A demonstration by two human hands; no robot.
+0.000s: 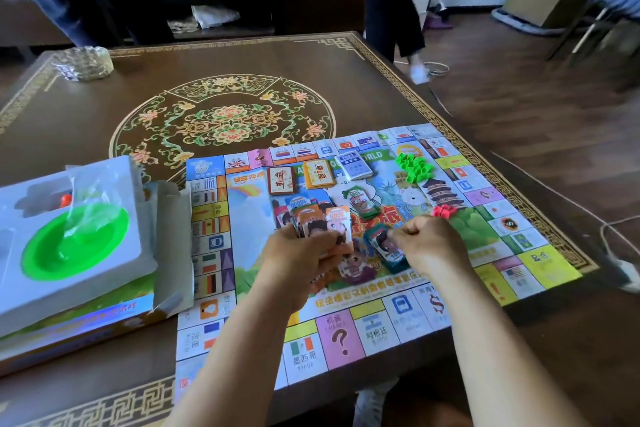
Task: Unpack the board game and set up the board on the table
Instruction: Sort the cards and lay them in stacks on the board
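The board (346,253) lies unfolded on the surface (104,107), its near edge overhanging. Above its middle, the left hand (298,260) grips fanned play money (318,218); the right hand (429,246) is clenched, contents unclear. Loose notes could slip and scatter. Readable on the board: "WORLD", "?".

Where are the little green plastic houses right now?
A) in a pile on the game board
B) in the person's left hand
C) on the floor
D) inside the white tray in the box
A: the green houses sit in a loose pile on the unfolded game board, up near its far right corner, beyond both hands.
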